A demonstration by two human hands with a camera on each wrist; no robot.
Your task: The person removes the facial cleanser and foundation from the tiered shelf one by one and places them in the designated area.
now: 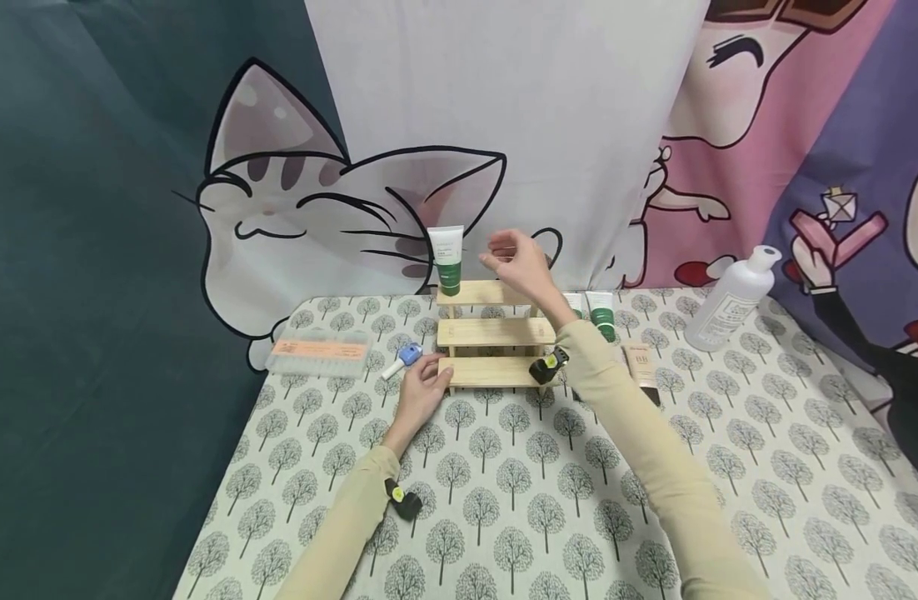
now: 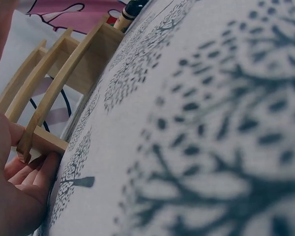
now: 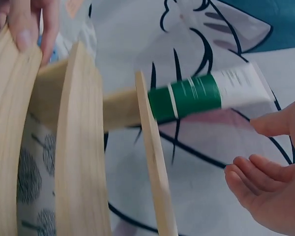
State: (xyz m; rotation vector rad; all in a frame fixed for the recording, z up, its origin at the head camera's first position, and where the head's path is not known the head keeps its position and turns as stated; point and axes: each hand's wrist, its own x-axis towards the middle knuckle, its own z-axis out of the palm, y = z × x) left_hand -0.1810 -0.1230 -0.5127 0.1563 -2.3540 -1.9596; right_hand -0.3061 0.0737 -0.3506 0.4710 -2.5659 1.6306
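A three-tier wooden rack (image 1: 496,332) stands on the table by the back curtain. On the left end of its top shelf a white and green squeeze tube (image 1: 447,260) stands upright on its green cap end. My left hand (image 1: 421,392) grips the left end of the lowest shelf, thumb on the board and fingers curled at its side (image 2: 27,182). To the right of the tube, above the top shelf, my right hand (image 1: 522,265) hovers with loosely bent fingers, apart from the tube. Nothing is between its thumb and fingers (image 3: 258,177).
Right of the rack lie another white and green tube (image 1: 601,315), partly beside a second one behind my arm, and a beige BB tube (image 1: 641,371). A white bottle (image 1: 732,298) stands farther right. Left are a clear plastic case (image 1: 319,353) and a blue and white item (image 1: 404,359).
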